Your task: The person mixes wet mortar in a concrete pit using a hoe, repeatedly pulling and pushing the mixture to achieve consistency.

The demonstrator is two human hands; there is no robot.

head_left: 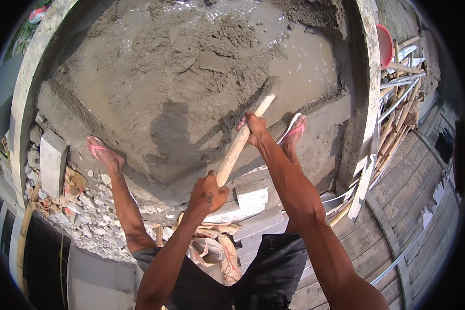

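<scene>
Both my hands grip a thick, pale wooden tool handle, slanting up and to the right over a pit of wet grey mortar. My left hand is closed around its near end, by my knees. Farther up the shaft, my right hand wraps it just short of the far end. That far end is caked with mortar, and I cannot make out the tool's head. Watery mix pools at the pit's right side, while thicker lumps are heaped in the middle.
My sandalled feet stand on the pit's near rim, legs apart. Broken stones, a concrete block and torn paper sacks lie close by. Bamboo poles, a red basin and a plank floor are to the right.
</scene>
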